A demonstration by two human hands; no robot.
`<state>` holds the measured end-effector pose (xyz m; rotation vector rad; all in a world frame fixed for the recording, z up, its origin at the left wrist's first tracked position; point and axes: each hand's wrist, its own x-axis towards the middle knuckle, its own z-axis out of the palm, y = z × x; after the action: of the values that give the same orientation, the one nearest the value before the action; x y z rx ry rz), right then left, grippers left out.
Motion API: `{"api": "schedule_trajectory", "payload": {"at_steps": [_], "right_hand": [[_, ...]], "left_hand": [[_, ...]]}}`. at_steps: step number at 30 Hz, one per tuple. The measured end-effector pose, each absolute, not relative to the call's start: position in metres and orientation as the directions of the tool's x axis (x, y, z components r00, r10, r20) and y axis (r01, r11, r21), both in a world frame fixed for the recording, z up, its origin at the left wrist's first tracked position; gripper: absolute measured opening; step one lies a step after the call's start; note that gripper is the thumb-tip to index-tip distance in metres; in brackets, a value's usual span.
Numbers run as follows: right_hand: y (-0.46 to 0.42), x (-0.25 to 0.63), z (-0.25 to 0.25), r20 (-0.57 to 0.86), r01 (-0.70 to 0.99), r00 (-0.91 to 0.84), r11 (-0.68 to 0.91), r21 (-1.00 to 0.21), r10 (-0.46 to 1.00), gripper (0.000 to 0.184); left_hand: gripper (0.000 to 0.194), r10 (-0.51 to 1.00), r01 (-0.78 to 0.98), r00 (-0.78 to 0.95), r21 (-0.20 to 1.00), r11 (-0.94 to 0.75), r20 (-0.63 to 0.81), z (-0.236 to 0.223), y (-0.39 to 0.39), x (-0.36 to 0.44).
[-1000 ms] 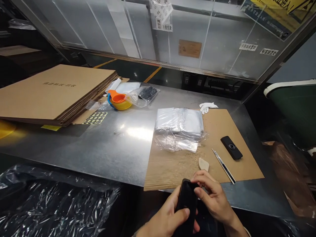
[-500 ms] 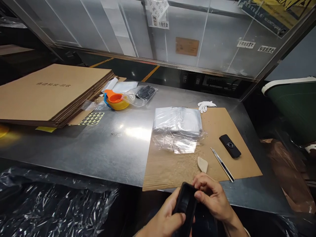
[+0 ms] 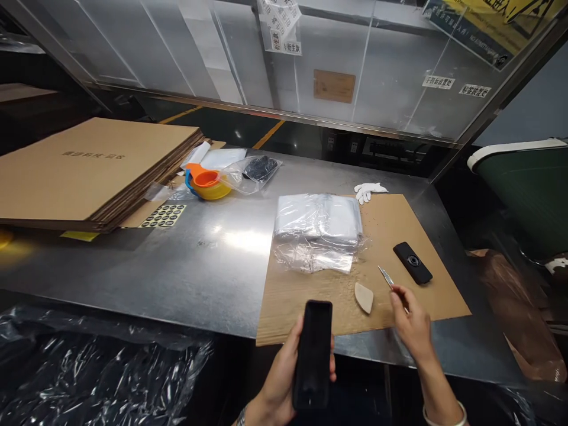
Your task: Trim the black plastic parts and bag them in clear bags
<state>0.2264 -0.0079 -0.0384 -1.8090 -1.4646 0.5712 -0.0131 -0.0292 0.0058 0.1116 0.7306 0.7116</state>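
My left hand [image 3: 284,370] is wrapped round a long black rectangular shell [image 3: 313,349], tilted so its recessed, rimmed side faces me. To the right, my right hand [image 3: 412,319] has its fingers pinched on a slim silver craft knife [image 3: 387,277]. The knife's pointed end lies over the cardboard sheet [image 3: 306,302], and its rear part is hidden by my fingers. A small beige scraper-like piece [image 3: 364,297] sits between the two hands. Beyond the knife lies another black rectangular piece [image 3: 412,262] with a round ring in its middle.
Clear plastic bags [image 3: 319,220] are stacked on the cardboard, near a white glove [image 3: 370,190]. Flattened cartons [image 3: 102,171], a label sheet [image 3: 163,216] and orange and yellow tape holders [image 3: 208,180] stand left on the metal table [image 3: 208,272]. Black plastic sheeting [image 3: 97,367] lies below left.
My right hand has left the black shell and moved right onto the craft knife. My left hand has turned the shell more upright and shifted it slightly left.
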Motion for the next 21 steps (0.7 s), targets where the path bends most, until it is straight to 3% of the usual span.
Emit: {"api": "schedule_trajectory", "payload": {"at_steps": [4, 8, 13, 17, 21], "right_hand": [[0.015, 0.267, -0.060, 0.133, 0.757, 0.308, -0.158, -0.635, 0.942, 0.027], [0.018, 0.272, -0.057, 0.054, 0.778, 0.228, -0.148, -0.611, 0.972, 0.017], [-0.019, 0.227, -0.019, -0.068, 0.686, 0.052, -0.085, -0.723, 0.996, 0.026], [-0.052, 0.173, 0.011, -0.255, 0.444, -0.271, -0.115, -0.889, 0.928, 0.031], [-0.064, 0.138, 0.027, -0.371, 0.456, -0.442, -0.152, -0.877, 0.817, 0.040]], "left_hand": [[0.044, 0.684, -0.744, 0.417, 0.208, 0.636, -0.598, 0.015, -0.015, -0.013], [0.047, 0.721, -0.812, 0.318, 0.216, 0.543, -0.616, 0.020, -0.004, -0.013], [0.043, 0.786, -0.856, 0.192, 0.292, 0.427, -0.588, 0.020, 0.001, -0.015], [0.048, 0.807, -0.854, 0.147, 0.338, 0.396, -0.572, 0.018, 0.000, -0.015], [0.053, 0.804, -0.855, 0.138, 0.340, 0.392, -0.579, 0.018, -0.001, -0.015]]}}
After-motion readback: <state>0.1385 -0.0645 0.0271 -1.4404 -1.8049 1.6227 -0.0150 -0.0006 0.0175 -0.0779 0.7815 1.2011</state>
